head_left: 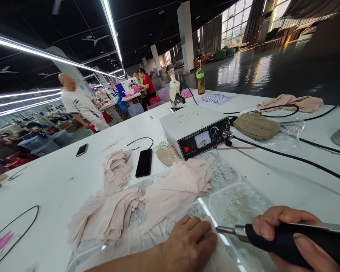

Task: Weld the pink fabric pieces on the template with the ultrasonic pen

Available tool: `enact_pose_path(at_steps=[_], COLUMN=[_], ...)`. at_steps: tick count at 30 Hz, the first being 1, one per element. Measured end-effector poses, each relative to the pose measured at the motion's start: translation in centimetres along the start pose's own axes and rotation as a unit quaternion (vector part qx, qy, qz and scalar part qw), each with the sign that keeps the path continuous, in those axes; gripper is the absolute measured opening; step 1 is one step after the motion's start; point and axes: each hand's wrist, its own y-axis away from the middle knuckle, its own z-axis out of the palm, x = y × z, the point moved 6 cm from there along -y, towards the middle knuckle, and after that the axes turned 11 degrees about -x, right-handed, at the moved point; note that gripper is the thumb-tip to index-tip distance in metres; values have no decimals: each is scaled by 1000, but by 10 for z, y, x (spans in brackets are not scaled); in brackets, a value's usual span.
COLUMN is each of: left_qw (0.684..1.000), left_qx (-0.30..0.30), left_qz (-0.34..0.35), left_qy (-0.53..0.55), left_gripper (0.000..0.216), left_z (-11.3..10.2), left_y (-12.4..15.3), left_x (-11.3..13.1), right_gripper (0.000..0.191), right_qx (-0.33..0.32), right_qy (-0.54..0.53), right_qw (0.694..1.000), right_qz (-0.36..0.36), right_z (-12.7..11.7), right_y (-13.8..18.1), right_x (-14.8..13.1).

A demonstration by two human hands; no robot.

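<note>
Head view: right hand (289, 238) wrapped tight round a black handheld tool (286, 236), metal tip just beside the left hand's fingers. Left hand (191, 243) flat, fingers closed together, gripping nothing, pressing pale fabric (184, 185) onto a glass plate (238, 200) near the table's front edge. Looks mid-weld or mid-cut; next calls for a steady tip clear of the fingers. Count: one white control box (198, 130), two phones (144, 162), two fabric heaps.
</note>
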Motion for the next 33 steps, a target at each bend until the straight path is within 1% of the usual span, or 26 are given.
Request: enact_pose_path(at_steps=[2,4,8,11,16,20,25,29,33], left_qw=[1000,1000,1000,1000,1000,1000,1000,1000,999], left_qx=[2,7,19,20,18,17,6,-19,-39], left_qz=[2,2,-6,-8,-8,-10,-1,-11,8], left_qy=[-5,-9,-13,-13,-21,-23,-21,-12,1], left_gripper=[13,14,13,13,13,13,18,18,19], left_z=[0,0,-1,-2,-1,0,2,0,-4], left_y=[1,1,1,1,1,1,4,4,-1], left_x=[1,2,2,3,3,3,2,-7,-16], right_gripper=[11,10,17,21,18,19,19,18,19], right_qx=[-17,-27,-49,-66,-62,-32,-28,-14,20], right_qy=[-26,-29,20,48,58,57,71,43,-55], right_qw=[1000,999,999,997,996,998,997,999,998], right_qz=[2,3,10,15,1,1,-9,-1,-1], right_z=[-1,-5,-9,-5,8,13,19,6,-16], right_y=[0,1,6,7,2,-3,-11,-9,2], right_x=[2,5,6,3,-6,-13,-22,-12,4])
